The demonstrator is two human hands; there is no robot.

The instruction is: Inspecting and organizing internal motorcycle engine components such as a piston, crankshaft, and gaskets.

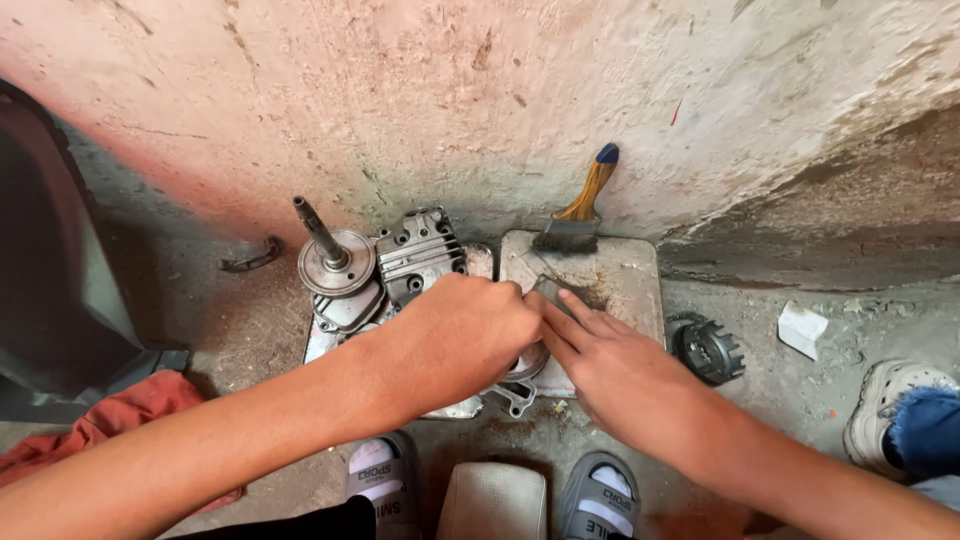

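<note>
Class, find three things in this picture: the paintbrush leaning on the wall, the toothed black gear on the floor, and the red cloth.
paintbrush (588, 195): head view, on its wooden handle.
toothed black gear (708, 350): head view, on its ring.
red cloth (120, 412): head view, on its crumpled middle.

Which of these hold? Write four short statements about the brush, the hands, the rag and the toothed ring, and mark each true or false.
1. The brush leans against the wall, handle up. True.
2. The left hand holds the brush. False: it rests over the engine parts on the tray, away from the brush.
3. The red rag lies left of the left arm. True.
4. The toothed ring sits on the tray. False: it lies on the floor, just right of the tray and right hand.
</note>
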